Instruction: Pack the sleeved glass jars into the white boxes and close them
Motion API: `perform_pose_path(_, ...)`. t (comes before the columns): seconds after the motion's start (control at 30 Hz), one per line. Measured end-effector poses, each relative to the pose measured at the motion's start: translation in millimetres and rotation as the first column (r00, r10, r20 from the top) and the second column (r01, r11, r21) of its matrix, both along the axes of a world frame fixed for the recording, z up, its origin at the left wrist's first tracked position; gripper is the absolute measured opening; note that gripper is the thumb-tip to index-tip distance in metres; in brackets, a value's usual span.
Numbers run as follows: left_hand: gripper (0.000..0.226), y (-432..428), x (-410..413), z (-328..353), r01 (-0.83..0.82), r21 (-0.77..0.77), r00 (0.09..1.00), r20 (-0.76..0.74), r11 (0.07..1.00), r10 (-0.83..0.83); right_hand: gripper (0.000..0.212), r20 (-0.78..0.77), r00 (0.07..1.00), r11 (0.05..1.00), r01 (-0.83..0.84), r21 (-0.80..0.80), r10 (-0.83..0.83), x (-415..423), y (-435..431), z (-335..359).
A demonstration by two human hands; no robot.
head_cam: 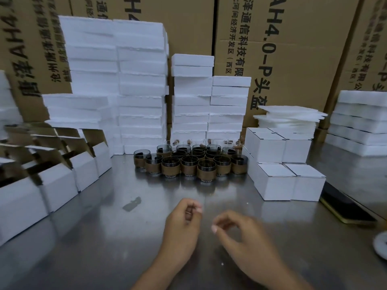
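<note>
Brushed steel tabletop (100, 237) ran the whole width of the view, dully reflecting what stood on it. Toward its far middle the sleeved glass jars (189, 164) stood upright in a tight cluster, each with a brown band around its body, none of them in a box. Just right of the cluster, closed white boxes (276, 181) sat in two rows, the rear row standing higher than the front. Well to the left, a line of open white boxes (58, 185) ran along the table with brown-lined flaps raised. Near the front edge the left hand (182, 225) and the right hand (245, 233) hovered side by side over bare metal, well short of the jars, fingers loosely curled and holding nothing that showed. A small dark scrap (132, 204) lay left of the hands, and a dark phone (345, 208) lay beside the front boxes on the right. Behind the jars rose tall stacks of white foam blocks (140, 91), with a lower pile of thin foam sheets (289, 118) and another foam stack at the right. Brown cardboard cartons (293, 49) printed with black lettering walled off the back.
</note>
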State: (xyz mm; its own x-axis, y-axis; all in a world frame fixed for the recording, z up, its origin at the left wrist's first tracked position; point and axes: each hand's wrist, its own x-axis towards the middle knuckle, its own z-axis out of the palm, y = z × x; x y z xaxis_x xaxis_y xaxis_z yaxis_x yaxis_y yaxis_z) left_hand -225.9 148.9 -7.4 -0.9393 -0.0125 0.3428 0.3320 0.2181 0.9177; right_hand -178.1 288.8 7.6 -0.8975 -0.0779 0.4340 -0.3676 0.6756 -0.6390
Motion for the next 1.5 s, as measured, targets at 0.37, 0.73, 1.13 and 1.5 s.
perform_pose_path(0.37, 0.021, -28.4, 26.3, -1.1, -0.055, 0.044, 0.998, 0.014, 0.998, 0.054, 0.025, -0.057, 0.981, 0.976, 0.191, 0.107, -0.186, 3.1, 17.7, -25.0)
perform_pose_path(0.73, 0.022, -141.7, 55.7, 26.5, -0.332, 0.018, 0.929, -0.166, 0.943, 0.33, 0.013, -0.023, 0.979, 0.953, 0.201, 0.227, -0.201, 3.0, 17.4, -24.1)
perform_pose_path(1.13, 0.04, -283.9, 73.9, 50.5, -0.721, -0.551, 0.64, -0.297, 0.42, 0.709, 0.015, -0.021, 0.977, 0.953, 0.211, 0.219, -0.211, 4.7, 14.8, -22.2)
perform_pose_path(1.5, 0.03, -268.6, 77.5, 53.5, -0.704, -0.563, 0.656, -0.281, 0.433, 0.7, 0.02, -0.052, 0.98, 0.955, 0.198, 0.221, -0.191, 5.5, 14.6, -21.3)
